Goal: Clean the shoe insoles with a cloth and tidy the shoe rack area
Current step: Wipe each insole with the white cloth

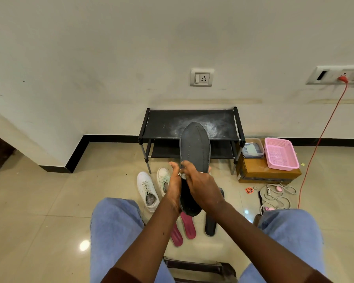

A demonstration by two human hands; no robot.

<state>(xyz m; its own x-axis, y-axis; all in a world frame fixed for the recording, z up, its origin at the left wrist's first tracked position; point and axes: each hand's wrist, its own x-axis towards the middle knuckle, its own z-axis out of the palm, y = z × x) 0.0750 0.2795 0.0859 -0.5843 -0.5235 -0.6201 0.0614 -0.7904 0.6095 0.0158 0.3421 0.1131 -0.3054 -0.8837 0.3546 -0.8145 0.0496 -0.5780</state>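
A dark grey insole (195,148) stands upright in front of me, toe end up. My left hand (175,183) grips its left edge near the middle. My right hand (201,185) presses a small pale cloth (183,176) against its face; only a scrap of the cloth shows under the fingers. On the floor below lie two pink insoles (187,225) and another dark insole (210,224). A pair of white sneakers (147,190) sits left of my hands. The black two-tier shoe rack (168,123) stands against the wall, its top shelf dusted with white powder.
Right of the rack a pink basket (280,154) and a lidded plastic box (252,149) rest on a cardboard box (268,174). A grey cable and power strip (274,196), a red keyring (249,190) and an orange cord (315,148) lie on the floor. My knees flank a dark stool edge (198,266).
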